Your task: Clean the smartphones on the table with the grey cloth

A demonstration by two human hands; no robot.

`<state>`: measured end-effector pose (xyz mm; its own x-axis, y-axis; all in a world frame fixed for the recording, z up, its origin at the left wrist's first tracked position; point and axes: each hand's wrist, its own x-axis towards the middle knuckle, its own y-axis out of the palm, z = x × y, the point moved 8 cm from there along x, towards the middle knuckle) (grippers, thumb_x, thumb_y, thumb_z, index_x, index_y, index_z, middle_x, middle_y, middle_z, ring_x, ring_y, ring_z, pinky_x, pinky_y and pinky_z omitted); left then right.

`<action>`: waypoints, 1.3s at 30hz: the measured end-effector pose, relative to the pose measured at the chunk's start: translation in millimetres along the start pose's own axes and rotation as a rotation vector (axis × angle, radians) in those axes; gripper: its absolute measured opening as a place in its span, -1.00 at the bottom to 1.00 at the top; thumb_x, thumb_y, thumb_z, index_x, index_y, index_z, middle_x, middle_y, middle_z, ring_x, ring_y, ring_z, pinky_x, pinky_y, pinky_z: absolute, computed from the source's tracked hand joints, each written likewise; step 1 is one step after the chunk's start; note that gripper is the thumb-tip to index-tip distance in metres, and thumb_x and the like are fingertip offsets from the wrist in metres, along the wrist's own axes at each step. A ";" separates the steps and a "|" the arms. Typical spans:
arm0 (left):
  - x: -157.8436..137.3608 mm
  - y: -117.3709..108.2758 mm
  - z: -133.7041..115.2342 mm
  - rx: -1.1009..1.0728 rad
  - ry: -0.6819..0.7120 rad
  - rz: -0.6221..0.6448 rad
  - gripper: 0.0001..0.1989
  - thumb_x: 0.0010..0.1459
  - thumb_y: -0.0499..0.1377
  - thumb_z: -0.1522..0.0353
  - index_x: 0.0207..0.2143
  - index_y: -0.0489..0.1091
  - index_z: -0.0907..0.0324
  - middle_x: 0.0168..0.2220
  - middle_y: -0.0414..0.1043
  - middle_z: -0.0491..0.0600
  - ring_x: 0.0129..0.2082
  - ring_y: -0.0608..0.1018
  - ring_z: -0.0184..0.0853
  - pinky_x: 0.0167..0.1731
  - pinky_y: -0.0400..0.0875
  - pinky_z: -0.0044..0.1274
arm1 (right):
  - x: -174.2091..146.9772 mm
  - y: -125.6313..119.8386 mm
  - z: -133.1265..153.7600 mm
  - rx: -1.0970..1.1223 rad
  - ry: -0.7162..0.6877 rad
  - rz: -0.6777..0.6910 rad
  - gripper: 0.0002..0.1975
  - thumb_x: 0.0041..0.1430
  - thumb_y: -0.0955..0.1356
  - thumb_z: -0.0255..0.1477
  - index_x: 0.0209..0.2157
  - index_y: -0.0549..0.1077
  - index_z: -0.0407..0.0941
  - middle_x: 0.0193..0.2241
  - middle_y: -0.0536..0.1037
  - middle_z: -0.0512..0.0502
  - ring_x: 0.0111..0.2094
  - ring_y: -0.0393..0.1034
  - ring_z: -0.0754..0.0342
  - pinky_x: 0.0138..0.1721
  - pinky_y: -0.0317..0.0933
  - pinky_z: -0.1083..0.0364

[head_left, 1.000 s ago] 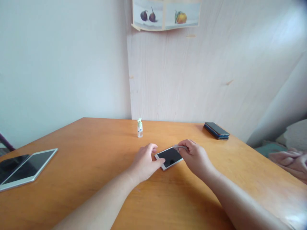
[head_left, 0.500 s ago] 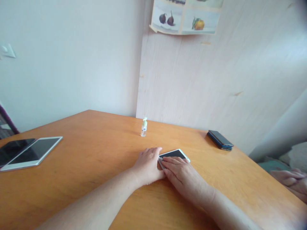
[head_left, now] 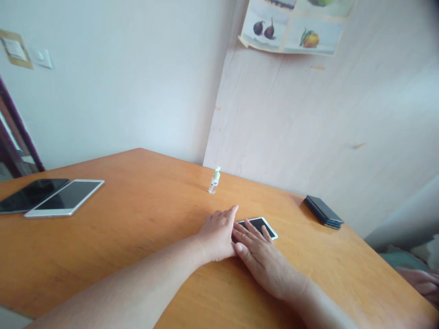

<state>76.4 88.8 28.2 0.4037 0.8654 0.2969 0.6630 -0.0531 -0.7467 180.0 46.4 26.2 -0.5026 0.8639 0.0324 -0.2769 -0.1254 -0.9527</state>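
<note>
A white smartphone with a dark screen lies on the wooden table, its left part covered by my hands. My left hand is at the phone's left end, thumb on the near side and fingers on the far side, gripping it there. Across the screen, my right hand rests palm down with its fingers spread, and its thumb is close to my left hand. Whatever lies beneath the right fingers besides the screen is hidden. A small clear pump bottle with a pale green top stands behind my hands.
On the left of the table lie a white tablet and a black tablet, edges overlapping or touching. A stack of dark phones sits near the right back edge. Another person's hand shows at the right edge.
The view has tilted and turned slightly left. My right hand's fingers have spread apart on the phone, where they lay closer together before. My left hand stays at the phone's left end.
</note>
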 end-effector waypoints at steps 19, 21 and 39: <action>1.9 1.8 2.6 0.028 -0.029 0.004 0.07 -0.18 0.32 0.13 0.33 -0.04 0.29 0.08 0.38 0.28 0.08 0.35 0.19 0.03 0.17 -0.18 | 3.8 -6.8 -44.8 -0.139 0.240 -0.069 -0.46 0.37 0.02 -0.06 0.31 0.11 0.15 0.32 0.12 0.01 0.37 -0.29 -0.26 0.20 -0.46 -0.51; 2.1 3.0 4.4 0.025 -0.040 0.005 0.12 -0.24 0.36 0.11 0.33 -0.04 0.24 0.07 0.39 0.25 0.09 0.35 0.19 0.04 0.16 -0.19 | 0.6 -12.6 -71.6 -0.186 0.372 -0.110 -0.44 0.37 0.01 -0.07 0.31 0.13 0.08 0.32 0.13 -0.04 0.36 -0.27 -0.29 0.17 -0.41 -0.55; 0.0 1.5 -0.7 0.222 -0.007 0.041 0.01 -0.15 0.24 0.10 0.30 -0.04 0.28 0.12 0.36 0.21 0.08 0.38 0.05 0.03 0.29 -0.22 | -7.4 -12.6 -64.3 -0.183 0.371 -0.012 -0.41 0.37 -0.02 -0.07 0.32 0.07 0.06 0.35 0.04 -0.02 0.37 -0.27 -0.20 0.19 -0.40 -0.52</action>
<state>77.9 88.4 27.5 0.4227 0.8683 0.2597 0.4909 0.0215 -0.8709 239.8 72.9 18.5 -0.1615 0.9862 -0.0353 -0.1139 -0.0541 -0.9920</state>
